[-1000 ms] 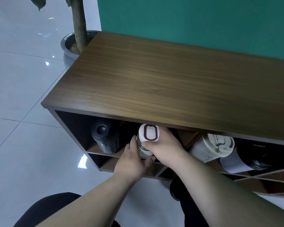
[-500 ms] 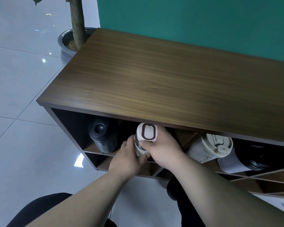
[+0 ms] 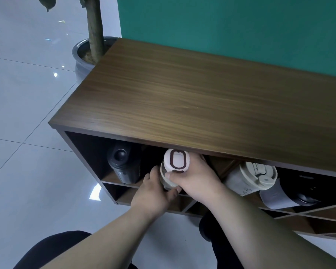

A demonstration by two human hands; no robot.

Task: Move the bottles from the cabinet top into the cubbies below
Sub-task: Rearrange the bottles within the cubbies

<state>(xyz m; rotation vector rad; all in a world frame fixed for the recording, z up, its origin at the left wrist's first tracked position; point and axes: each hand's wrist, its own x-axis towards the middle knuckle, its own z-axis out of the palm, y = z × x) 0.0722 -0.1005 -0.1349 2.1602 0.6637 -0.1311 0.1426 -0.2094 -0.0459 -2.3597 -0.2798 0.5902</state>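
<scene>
A bottle with a white lid ringed in brown (image 3: 176, 159) lies at the mouth of an upper cubby, lid toward me. My right hand (image 3: 197, 178) grips it from the right, thumb across the lid's lower edge. My left hand (image 3: 153, 193) cups its body from the left and below. A black bottle (image 3: 122, 164) lies in the left cubby. A cream tumbler (image 3: 250, 178) and a black-and-white bottle (image 3: 291, 193) lie in cubbies to the right. The wooden cabinet top (image 3: 202, 105) bears nothing.
A potted tree in a grey pot (image 3: 81, 55) stands at the cabinet's back left corner. A green wall (image 3: 231, 24) runs behind the cabinet. Glossy white floor tiles (image 3: 27, 171) spread to the left. Lower cubbies (image 3: 182, 205) sit under my hands.
Both hands stay on the white-lidded bottle at the cubby mouth; its position has hardly shifted. My view has drifted slightly.
</scene>
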